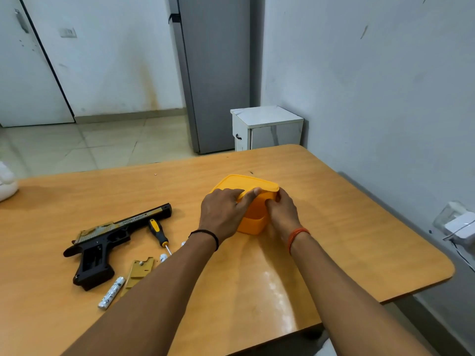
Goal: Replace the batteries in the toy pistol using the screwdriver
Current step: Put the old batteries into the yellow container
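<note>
Head view: an orange box (253, 222) on the wooden table (359, 240) is held by both hands. Its lid (246, 182) is pinched at the near edge by the left hand (222, 214); the right hand (281, 214) is curled round the box side. Well apart to the left are laid the toy pistol (102, 242), the screwdriver (158, 233), a battery (111, 292) and the removed cover plate (138, 272).

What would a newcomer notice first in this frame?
Both hands, left hand and right hand, grip an orange lidded container at the table's middle. To the left lie the toy pistol with its grip compartment open, the screwdriver, the removed cover and a loose battery.
</note>
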